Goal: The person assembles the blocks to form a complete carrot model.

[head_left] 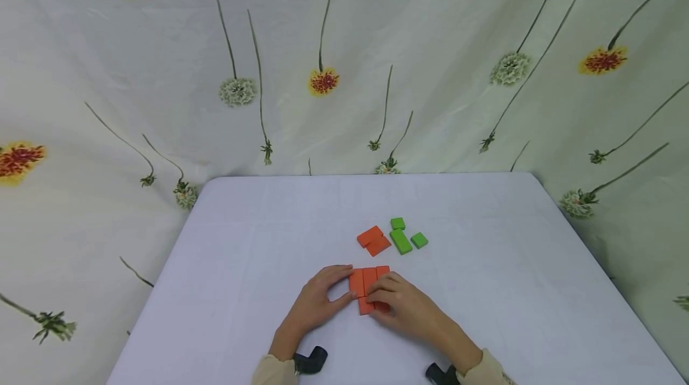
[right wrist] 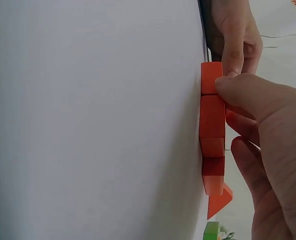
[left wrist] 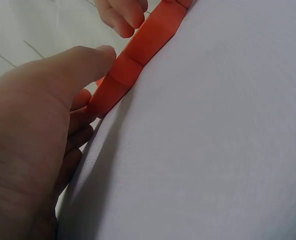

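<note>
Several orange blocks (head_left: 356, 282) lie side by side in a flat group near the table's front, the upper row of three longer than the lower part. At the group's left end, my left hand (head_left: 319, 299) holds the leftmost block between thumb and fingertips. My right hand (head_left: 411, 310) pinches a block at the lower right and hides part of it. In the left wrist view the blocks (left wrist: 153, 32) form a line running up from my left hand (left wrist: 35, 120). The right wrist view has my right thumb against the blocks' (right wrist: 212, 117) edge, with the fingers of that hand (right wrist: 280, 145) behind.
Beyond the group lie two loose orange blocks (head_left: 369, 236), touching each other. To their right are three green blocks (head_left: 401, 241), one longer than the others. The white table (head_left: 258, 223) ends at a flower-patterned cloth (head_left: 447, 26).
</note>
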### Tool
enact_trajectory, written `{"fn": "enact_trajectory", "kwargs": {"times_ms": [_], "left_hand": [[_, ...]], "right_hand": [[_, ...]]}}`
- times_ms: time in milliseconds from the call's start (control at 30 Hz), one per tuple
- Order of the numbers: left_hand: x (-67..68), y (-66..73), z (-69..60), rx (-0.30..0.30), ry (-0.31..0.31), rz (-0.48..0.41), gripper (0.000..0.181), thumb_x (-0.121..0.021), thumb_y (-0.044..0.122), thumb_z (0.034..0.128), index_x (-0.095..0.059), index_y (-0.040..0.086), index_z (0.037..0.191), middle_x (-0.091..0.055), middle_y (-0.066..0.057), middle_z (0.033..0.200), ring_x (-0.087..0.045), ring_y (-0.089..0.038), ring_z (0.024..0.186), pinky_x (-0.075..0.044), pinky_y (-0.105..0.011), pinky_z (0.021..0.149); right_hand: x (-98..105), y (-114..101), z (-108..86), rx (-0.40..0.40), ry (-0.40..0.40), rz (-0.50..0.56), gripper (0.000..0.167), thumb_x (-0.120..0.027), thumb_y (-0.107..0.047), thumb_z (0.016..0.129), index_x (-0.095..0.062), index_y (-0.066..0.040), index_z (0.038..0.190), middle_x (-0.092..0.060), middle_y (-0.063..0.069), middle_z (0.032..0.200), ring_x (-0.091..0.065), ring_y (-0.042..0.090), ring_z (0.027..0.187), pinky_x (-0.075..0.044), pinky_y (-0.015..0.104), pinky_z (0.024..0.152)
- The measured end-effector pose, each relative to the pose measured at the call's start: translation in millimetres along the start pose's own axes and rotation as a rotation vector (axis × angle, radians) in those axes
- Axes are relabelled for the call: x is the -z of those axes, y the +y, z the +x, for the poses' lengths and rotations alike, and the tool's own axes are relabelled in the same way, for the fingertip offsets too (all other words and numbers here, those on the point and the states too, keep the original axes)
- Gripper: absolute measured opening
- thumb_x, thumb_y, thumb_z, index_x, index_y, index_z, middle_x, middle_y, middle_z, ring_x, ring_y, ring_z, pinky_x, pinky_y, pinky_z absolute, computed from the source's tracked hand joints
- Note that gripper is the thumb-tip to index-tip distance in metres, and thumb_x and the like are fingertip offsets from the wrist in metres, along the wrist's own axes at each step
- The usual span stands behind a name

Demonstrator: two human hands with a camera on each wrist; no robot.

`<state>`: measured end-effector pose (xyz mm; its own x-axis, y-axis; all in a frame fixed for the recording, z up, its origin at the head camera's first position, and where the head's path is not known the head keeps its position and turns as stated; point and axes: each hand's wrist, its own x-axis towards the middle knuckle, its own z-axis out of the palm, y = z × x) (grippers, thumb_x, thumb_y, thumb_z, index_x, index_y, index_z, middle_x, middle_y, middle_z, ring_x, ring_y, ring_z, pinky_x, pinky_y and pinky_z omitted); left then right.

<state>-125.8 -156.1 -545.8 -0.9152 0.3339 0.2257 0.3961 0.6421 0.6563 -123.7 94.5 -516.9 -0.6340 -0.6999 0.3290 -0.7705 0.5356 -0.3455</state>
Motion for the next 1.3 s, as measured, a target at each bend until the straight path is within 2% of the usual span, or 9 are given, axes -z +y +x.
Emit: {"fn": "enact_trajectory", "kwargs": {"times_ms": [100,267,367,533,1067,1200,1300], "left_hand": [[0.4,0.2,-0.2,0.001,-0.003,0.002,0.055,-0.080,0.038,0.0905,-0.065,0.017,0.139,-0.063,0.003,0.143,-0.056,-0.021,0.137,-0.050,-0.047,0.112],[0.7,0.0,0.6,0.009,-0.016,0.009,0.064,-0.082,0.046,0.0863,-0.064,0.018,0.141,-0.062,0.003,0.145,-0.055,-0.021,0.138,-0.050,-0.047,0.112],[0.4,-0.9,0.8,0.023,-0.021,0.018,0.067,-0.083,0.048,0.0850,-0.063,0.020,0.142,-0.061,0.003,0.145,-0.054,-0.020,0.139,-0.049,-0.047,0.113],[0.1,-1.0,0.3,0.025,-0.011,0.030,0.065,-0.082,0.048,0.0862,-0.063,0.019,0.141,-0.062,0.003,0.145,-0.054,-0.021,0.138,-0.049,-0.047,0.113],[-0.5,3.9,0.2,0.035,0.001,0.030,0.058,-0.080,0.044,0.0894,-0.064,0.020,0.139,-0.062,0.003,0.144,-0.054,-0.021,0.138,-0.048,-0.048,0.114],[-0.9,4.5,0.2,0.032,0.004,0.029,0.057,-0.080,0.042,0.0895,-0.065,0.019,0.139,-0.063,0.002,0.144,-0.054,-0.022,0.138,-0.049,-0.048,0.113],[-1.4,4.6,0.0,0.038,0.002,0.030,0.058,-0.081,0.040,0.0890,-0.064,0.018,0.140,-0.063,0.001,0.143,-0.055,-0.021,0.137,-0.049,-0.047,0.113]], "right_hand": [[1.6,0.7,-0.7,-0.054,-0.021,0.011,0.027,-0.083,-0.027,0.088,-0.077,-0.020,0.113,-0.068,-0.010,0.117,-0.056,0.010,0.113,-0.057,0.024,0.096],[9.0,4.2,-4.2,-0.187,-0.056,0.021,0.048,-0.085,-0.036,0.086,-0.069,-0.022,0.129,-0.063,-0.012,0.127,-0.053,0.009,0.121,-0.056,0.028,0.102],[12.2,7.0,-6.1,-0.226,-0.065,0.033,0.056,-0.085,-0.038,0.086,-0.065,-0.022,0.136,-0.061,-0.010,0.134,-0.051,0.010,0.127,-0.055,0.032,0.106],[11.8,9.8,-7.5,-0.246,-0.069,0.066,0.058,-0.084,-0.039,0.087,-0.064,-0.022,0.139,-0.059,-0.007,0.141,-0.049,0.013,0.132,-0.054,0.035,0.108],[11.1,10.8,-7.5,-0.256,-0.071,0.087,0.057,-0.083,-0.038,0.088,-0.064,-0.022,0.139,-0.058,-0.007,0.141,-0.050,0.013,0.133,-0.054,0.035,0.108],[14.6,16.1,-3.9,-0.263,-0.035,0.112,0.056,-0.083,-0.037,0.088,-0.064,-0.021,0.139,-0.058,-0.007,0.141,-0.050,0.012,0.133,-0.054,0.035,0.108],[16.7,23.7,2.0,-0.267,0.025,0.113,0.052,-0.082,-0.032,0.090,-0.066,-0.018,0.136,-0.060,-0.005,0.138,-0.052,0.015,0.131,-0.055,0.038,0.107]]}}
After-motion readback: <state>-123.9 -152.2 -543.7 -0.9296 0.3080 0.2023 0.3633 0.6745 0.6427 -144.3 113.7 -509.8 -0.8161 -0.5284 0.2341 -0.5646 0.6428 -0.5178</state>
